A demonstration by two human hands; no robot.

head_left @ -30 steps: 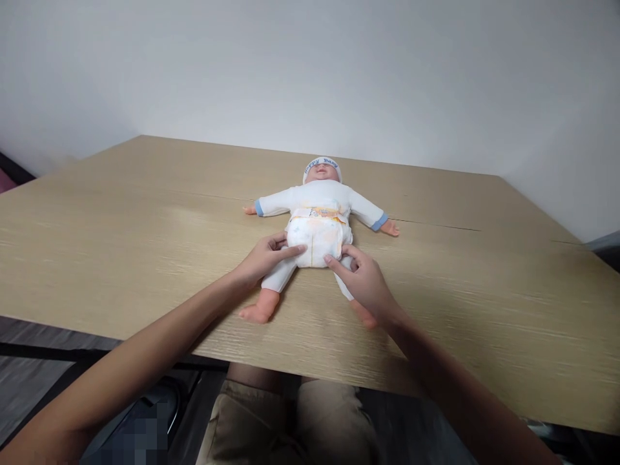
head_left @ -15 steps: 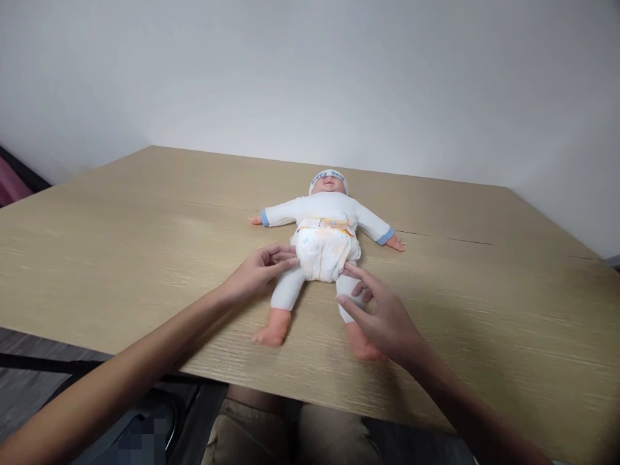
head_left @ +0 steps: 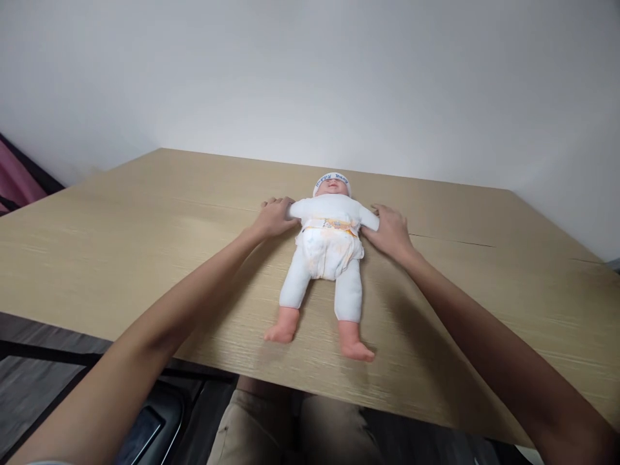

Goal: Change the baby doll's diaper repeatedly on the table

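Note:
A baby doll (head_left: pixel 335 205) in a white suit and a lettered white headband lies face up, its bare feet toward me. Around its hips sits a white diaper (head_left: pixel 325 253) with an orange and yellow printed strip at the waist. My left hand (head_left: pixel 275 217) is wrapped round the doll's arm on the left side. On the other side, my right hand (head_left: pixel 391 231) grips the opposite arm near the sleeve. Both doll hands are hidden under my fingers.
The doll lies on a wooden table (head_left: pixel 194 194) that backs onto a pale wall (head_left: pixel 310 84). Below the near edge are my knees and a dark chair-like object (head_left: pixel 150 426). Something pink (head_left: pixel 17 174) stands beyond the table at far left.
Both hands have moved from the sides of the diaper and the doll's legs up to its arms and closed round them. The doll's legs are now fully uncovered by my hands.

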